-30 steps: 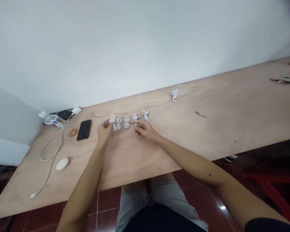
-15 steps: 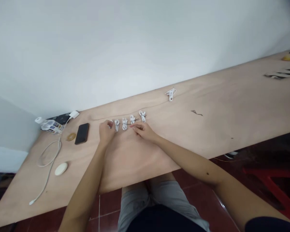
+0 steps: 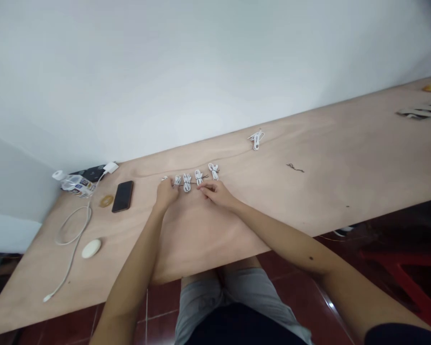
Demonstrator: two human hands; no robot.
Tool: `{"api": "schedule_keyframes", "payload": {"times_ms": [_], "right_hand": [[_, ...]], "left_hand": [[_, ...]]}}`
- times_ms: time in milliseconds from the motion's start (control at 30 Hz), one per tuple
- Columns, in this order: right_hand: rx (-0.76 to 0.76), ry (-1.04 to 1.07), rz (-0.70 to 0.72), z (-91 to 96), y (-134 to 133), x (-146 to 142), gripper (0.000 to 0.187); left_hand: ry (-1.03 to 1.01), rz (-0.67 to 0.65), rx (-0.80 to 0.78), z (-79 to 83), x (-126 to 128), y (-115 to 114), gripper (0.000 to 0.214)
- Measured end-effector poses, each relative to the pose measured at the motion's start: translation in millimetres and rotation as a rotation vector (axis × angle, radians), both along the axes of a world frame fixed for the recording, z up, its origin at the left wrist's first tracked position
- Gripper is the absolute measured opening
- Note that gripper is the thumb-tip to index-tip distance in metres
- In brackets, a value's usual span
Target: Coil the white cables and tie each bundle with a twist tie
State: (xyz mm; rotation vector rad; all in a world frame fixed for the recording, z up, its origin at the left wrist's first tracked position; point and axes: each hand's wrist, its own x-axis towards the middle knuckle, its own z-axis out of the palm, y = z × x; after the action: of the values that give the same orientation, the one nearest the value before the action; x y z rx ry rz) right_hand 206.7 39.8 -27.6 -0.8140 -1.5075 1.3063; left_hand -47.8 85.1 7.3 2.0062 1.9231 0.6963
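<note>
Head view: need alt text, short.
The left hand and right hand reach into a row of small coiled white cables on a plywood table. A black smartphone, a loose white cable and a white oval object lie further left.

A person's bare left hand [image 3: 166,193] and right hand [image 3: 215,193] meet near the centre of the frame, both held palm down with a narrow gap between them. The left hand curls into a loose bunch, its fingers [image 3: 168,186] drawn in below the knuckles. The right hand reaches in from the side, its fingers extended toward the left hand, the forefinger [image 3: 205,188] and thumb pinched nearly together. The left forearm [image 3: 129,273] climbs steeply from the bottom edge. The right forearm [image 3: 283,235] runs long and low from the lower right, a small dark mark on its skin, ending at a dark sleeve [image 3: 398,335].
</note>
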Motion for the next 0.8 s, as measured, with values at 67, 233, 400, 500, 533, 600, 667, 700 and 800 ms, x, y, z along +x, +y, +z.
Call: {"api": "schedule_keyframes", "payload": {"times_ms": [67, 233, 400, 500, 533, 600, 667, 700, 800], "right_hand": [[-0.002, 0.008, -0.001, 0.1, 0, 0, 0.028], [0.015, 0.004, -0.034, 1.1, 0, -3, 0.029], [0.067, -0.004, -0.112, -0.4, 0, -4, 0.032], [0.081, -0.013, -0.104, -1.0, 0, -1, 0.032], [0.084, -0.011, -0.102, -0.7, 0, 0, 0.033], [0.063, 0.001, -0.090, 0.5, -1, 3, 0.035], [0.005, 0.028, -0.057, 2.1, -2, 4, 0.036], [-0.029, 0.045, -0.035, 2.9, -3, 5, 0.036], [-0.103, 0.092, 0.025, 4.6, -5, 4, 0.036]], "left_hand": [[-0.064, -0.011, 0.063, 1.4, 1, -6, 0.015], [-0.334, -0.017, 0.230, 0.1, 12, -30, 0.029], [-0.724, -0.221, 0.117, -9.1, 37, -60, 0.031], [-0.849, -0.291, 0.064, -14.3, 49, -71, 0.032], [-0.885, -0.304, 0.052, -15.3, 51, -73, 0.033], [-0.954, -0.320, 0.030, -16.3, 54, -75, 0.033], [-1.015, -0.333, 0.005, -16.6, 54, -75, 0.033], [-1.046, -0.336, -0.007, -16.8, 53, -75, 0.034], [-1.132, -0.323, -0.031, -18.3, 51, -75, 0.034]]}}
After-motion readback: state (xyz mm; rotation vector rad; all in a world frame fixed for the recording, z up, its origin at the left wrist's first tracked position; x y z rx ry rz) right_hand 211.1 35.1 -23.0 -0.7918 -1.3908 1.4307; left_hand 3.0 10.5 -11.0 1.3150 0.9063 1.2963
